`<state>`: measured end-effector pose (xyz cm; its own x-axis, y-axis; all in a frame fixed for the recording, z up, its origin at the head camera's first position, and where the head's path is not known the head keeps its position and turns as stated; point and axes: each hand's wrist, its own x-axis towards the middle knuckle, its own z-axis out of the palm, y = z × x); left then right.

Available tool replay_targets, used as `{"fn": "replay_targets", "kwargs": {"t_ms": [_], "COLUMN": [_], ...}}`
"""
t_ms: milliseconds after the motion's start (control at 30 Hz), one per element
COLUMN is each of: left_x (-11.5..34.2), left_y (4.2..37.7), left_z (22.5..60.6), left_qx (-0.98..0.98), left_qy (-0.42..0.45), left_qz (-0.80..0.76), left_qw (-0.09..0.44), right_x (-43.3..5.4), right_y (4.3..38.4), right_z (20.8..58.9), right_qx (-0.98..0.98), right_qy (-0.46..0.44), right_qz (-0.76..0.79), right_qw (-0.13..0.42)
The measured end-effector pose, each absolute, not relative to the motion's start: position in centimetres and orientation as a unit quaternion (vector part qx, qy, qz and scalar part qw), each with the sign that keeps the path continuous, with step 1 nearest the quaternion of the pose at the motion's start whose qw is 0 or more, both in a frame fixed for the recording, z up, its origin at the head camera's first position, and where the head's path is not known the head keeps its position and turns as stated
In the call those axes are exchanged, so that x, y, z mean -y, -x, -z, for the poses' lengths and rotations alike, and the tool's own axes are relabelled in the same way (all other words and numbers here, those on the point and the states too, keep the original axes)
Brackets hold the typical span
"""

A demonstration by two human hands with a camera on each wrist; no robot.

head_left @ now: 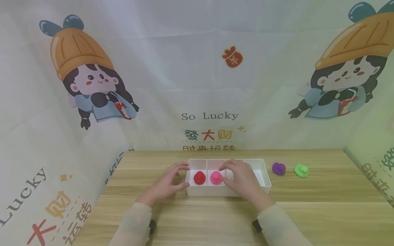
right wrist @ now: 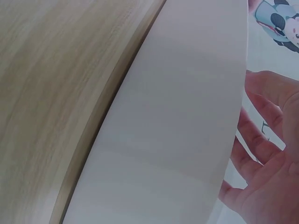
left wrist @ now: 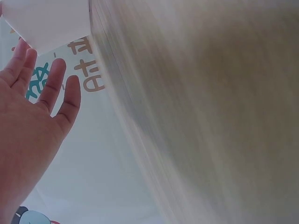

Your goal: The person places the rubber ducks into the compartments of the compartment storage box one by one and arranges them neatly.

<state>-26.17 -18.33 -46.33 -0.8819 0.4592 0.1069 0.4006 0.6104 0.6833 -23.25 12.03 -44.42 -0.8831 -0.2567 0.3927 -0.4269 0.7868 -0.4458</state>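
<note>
A white divided box (head_left: 227,191) sits on the wooden table, with a red rubber duck (head_left: 199,178) in its leftmost compartment and a pink rubber duck (head_left: 216,177) in the one beside it. My left hand (head_left: 167,181) is at the box's left end, thumb and fingers spread apart; the left wrist view shows its fingers (left wrist: 71,100) extended by the box wall. Over the box, my right hand (head_left: 241,177) has its thumb and index finger parted at the pink duck's right side. Whether they touch the duck cannot be told. In the right wrist view, the box's wall (right wrist: 163,112) hides part of the fingers.
To the right of the box, a purple rubber duck (head_left: 278,168) and a green rubber duck (head_left: 301,170) lie on the table (head_left: 323,191). A printed cloth (head_left: 160,85) hangs behind the table and along its sides.
</note>
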Motion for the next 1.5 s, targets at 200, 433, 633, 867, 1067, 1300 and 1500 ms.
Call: {"fn": "replay_targets", "kwargs": {"t_ms": [200, 433, 633, 867, 1067, 1300, 1500], "left_x": [18.3, 18.3, 18.2, 18.2, 18.1, 18.0, 18.1], "left_y": [26.2, 26.1, 26.3, 26.4, 26.3, 26.4, 26.4], "left_z": [46.6, 46.3, 46.3, 46.4, 46.4, 46.4, 46.6], "left_qx": [-0.897, -0.899, -0.9, -0.899, -0.901, -0.899, -0.902], "left_qy": [-0.242, -0.233, -0.233, -0.239, -0.23, -0.236, -0.228], "left_qz": [-0.367, -0.368, -0.365, -0.363, -0.366, -0.367, -0.363], "left_qw": [0.045, 0.044, 0.042, 0.043, 0.045, 0.041, 0.042], "right_x": [-13.0, -14.1, -15.3, -16.4, -17.5, -18.6, -19.4], "right_y": [22.7, 22.5, 22.4, 22.3, 22.3, 22.2, 22.3], "right_z": [44.4, 44.1, 44.2, 44.1, 43.9, 43.7, 43.6], "right_qx": [0.929, 0.92, 0.923, 0.921, 0.932, 0.933, 0.934], "right_qy": [-0.185, -0.194, -0.182, -0.174, -0.147, -0.14, -0.138], "right_qz": [-0.268, -0.265, -0.266, -0.282, -0.259, -0.256, -0.252], "right_qw": [0.177, 0.213, 0.211, 0.203, 0.209, 0.209, 0.213]}}
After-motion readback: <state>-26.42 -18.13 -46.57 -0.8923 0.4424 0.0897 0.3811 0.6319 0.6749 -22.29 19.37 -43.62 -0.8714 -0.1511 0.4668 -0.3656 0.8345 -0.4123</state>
